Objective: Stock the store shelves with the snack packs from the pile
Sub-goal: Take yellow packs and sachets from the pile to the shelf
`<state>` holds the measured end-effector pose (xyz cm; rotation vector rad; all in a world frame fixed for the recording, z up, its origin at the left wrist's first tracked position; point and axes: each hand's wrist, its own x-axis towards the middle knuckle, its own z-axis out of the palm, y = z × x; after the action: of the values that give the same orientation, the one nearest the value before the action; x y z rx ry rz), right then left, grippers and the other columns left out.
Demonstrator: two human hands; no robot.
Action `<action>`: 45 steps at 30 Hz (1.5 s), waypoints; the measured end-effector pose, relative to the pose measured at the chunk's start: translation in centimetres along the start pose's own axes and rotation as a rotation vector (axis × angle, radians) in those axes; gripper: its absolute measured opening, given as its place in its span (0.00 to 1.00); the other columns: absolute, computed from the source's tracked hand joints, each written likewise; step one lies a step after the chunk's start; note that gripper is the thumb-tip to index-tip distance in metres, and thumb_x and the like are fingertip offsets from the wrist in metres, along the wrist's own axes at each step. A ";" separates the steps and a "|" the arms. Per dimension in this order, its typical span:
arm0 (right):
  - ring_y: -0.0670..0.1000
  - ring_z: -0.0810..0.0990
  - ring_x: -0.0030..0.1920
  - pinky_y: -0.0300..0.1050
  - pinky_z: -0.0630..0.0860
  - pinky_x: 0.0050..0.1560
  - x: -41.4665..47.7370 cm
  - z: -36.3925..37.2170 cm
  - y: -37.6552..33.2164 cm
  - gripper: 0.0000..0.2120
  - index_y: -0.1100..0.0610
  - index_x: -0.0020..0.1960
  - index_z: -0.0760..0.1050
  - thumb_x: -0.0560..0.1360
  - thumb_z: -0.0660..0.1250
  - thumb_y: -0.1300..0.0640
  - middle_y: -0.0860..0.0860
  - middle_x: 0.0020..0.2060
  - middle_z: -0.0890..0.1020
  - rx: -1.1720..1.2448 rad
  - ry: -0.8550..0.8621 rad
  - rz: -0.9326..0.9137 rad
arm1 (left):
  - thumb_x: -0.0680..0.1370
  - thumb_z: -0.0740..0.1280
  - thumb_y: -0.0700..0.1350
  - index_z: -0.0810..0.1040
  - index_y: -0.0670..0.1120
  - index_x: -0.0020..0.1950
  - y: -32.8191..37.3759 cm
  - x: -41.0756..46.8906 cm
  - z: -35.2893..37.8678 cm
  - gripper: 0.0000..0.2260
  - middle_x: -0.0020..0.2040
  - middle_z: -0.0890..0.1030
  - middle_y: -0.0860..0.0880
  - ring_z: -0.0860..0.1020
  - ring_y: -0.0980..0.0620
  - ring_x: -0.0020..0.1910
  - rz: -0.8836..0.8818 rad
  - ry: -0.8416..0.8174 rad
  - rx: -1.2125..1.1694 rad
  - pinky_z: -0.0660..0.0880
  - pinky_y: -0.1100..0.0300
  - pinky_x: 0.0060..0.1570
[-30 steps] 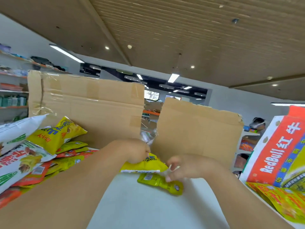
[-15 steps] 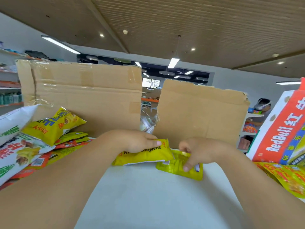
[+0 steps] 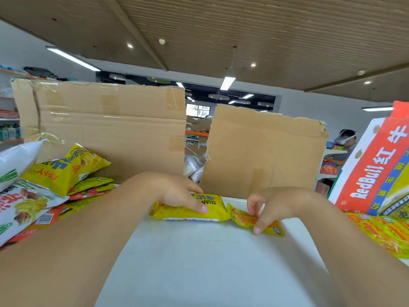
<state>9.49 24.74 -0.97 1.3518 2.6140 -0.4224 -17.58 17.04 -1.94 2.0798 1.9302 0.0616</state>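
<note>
A yellow snack pack [image 3: 219,214] lies flat on the white shelf surface [image 3: 210,262]. My left hand [image 3: 179,193] grips its left half, with fingers over the top and the thumb tip at its front. Just to its right lies a smaller yellow-and-orange pack [image 3: 243,218]. My right hand [image 3: 272,204] pinches that small pack between thumb and fingers. A pile of snack packs [image 3: 55,187] in yellow, white and red lies at the left.
Two cardboard flaps [image 3: 106,127] [image 3: 263,151] stand upright behind the hands, with a gap between them. A Red Bull carton [image 3: 371,173] leans at the right above more yellow packs [image 3: 380,231]. A person [image 3: 343,147] with a headset stands beyond the carton.
Both packs now lie side by side, flat on the shelf. The small pack has shifted right and turned its orange face up, while my left hand stays on the larger pack.
</note>
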 end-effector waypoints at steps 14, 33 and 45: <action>0.49 0.75 0.38 0.45 0.67 0.37 -1.2 -0.9 1.3 0.32 0.43 0.56 0.73 0.53 0.76 0.45 0.52 0.40 0.77 0.535 0.245 -0.060 | 0.76 0.67 0.66 0.77 0.60 0.64 5.5 0.2 2.2 0.20 0.49 0.79 0.58 0.77 0.53 0.51 0.183 0.084 0.021 0.74 0.59 0.51; 0.43 0.74 0.62 0.39 0.71 0.62 -0.4 1.2 -4.8 0.32 0.42 0.64 0.69 0.67 0.82 0.54 0.45 0.64 0.75 0.364 0.177 -0.302 | 0.83 0.63 0.41 0.81 0.43 0.53 -1.2 1.6 -1.5 0.07 0.40 0.79 0.45 0.74 0.49 0.38 -0.019 0.542 -0.507 0.70 0.58 0.41; 0.48 0.76 0.61 0.44 0.75 0.61 -2.8 -1.2 -1.5 0.36 0.43 0.71 0.68 0.67 0.80 0.49 0.43 0.62 0.77 -0.162 0.044 0.055 | 0.81 0.63 0.60 0.73 0.52 0.74 -0.5 -0.7 0.0 0.23 0.73 0.73 0.51 0.73 0.48 0.69 -0.195 0.115 0.159 0.71 0.55 0.66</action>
<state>9.91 22.12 1.17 1.3900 2.5746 -0.1702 -18.10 16.40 -1.97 2.0110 2.2658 -0.0161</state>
